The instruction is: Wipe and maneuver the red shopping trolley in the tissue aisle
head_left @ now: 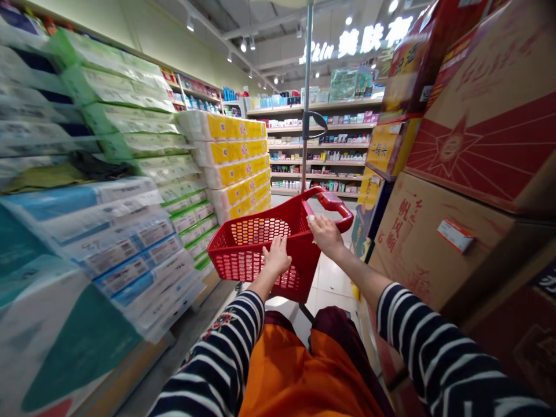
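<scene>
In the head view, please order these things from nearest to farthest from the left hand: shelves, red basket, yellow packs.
From the left hand:
1. Red basket: right at the hand.
2. Yellow packs: stacked ahead, left.
3. Shelves: at the back, ahead.

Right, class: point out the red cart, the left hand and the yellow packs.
Red cart [306,263], head view: solid side panel.
Left hand [277,256], head view: back of hand.
Yellow packs [240,173], head view: printed face.
</scene>
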Demonstrator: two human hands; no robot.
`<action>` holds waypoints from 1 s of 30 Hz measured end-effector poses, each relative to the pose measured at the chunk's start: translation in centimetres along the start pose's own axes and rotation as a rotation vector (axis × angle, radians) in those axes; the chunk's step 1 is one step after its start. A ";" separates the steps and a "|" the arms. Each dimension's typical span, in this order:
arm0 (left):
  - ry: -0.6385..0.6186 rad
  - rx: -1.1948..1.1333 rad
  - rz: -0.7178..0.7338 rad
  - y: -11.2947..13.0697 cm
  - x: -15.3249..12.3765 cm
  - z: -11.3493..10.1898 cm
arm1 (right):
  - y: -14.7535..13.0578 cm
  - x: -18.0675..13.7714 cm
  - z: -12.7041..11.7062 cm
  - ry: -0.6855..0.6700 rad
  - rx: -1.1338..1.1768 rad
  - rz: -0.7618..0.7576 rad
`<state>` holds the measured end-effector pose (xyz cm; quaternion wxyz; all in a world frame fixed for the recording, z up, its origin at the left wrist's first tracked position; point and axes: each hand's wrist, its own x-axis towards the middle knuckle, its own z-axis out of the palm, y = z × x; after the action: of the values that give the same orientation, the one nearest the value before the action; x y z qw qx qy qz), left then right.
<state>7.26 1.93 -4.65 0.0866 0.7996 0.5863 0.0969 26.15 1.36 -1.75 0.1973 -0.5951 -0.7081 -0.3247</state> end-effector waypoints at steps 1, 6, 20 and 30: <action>0.000 0.005 -0.026 -0.3 0.0 0.1 | 1.1 0.2 -0.2 0.000 -0.011 0.047; 0.036 0.032 -0.049 -1.4 0.3 1.1 | 3.9 0.2 -0.3 0.037 -0.031 0.183; 0.067 0.042 -0.096 -3.7 0.8 1.8 | 2.4 0.3 -0.1 0.021 0.005 0.156; 0.072 0.059 -0.044 -3.4 -0.1 1.7 | -2.0 -0.9 2.5 -0.054 0.045 -0.054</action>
<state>4.53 2.76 -7.13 0.0440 0.7846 0.6092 0.1063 24.71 2.27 -4.61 0.1825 -0.5798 -0.7362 -0.2977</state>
